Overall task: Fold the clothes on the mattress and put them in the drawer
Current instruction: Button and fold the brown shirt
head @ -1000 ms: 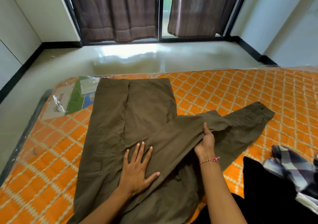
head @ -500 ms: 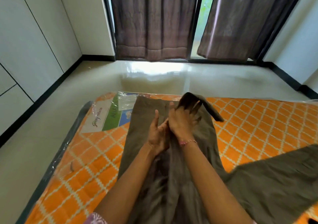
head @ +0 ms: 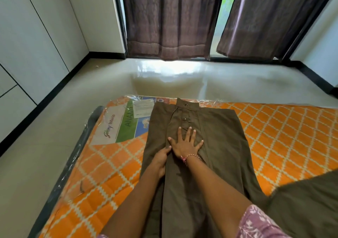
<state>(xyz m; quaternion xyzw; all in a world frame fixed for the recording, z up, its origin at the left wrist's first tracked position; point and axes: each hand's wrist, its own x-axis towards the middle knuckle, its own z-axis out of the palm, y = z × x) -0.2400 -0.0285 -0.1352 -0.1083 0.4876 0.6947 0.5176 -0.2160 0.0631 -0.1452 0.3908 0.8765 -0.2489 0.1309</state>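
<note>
Right hand (head: 185, 145) flattens olive-brown, buttoned trousers (head: 219, 142).

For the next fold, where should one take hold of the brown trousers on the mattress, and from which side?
Probably at the waistband end of the brown trousers, near the top button. Come from the far side and pinch the two corners, then draw them toward you. The waist lies flat and square at the far edge of the mattress, while the right hand presses the middle and the left hand is at the seam.
</note>
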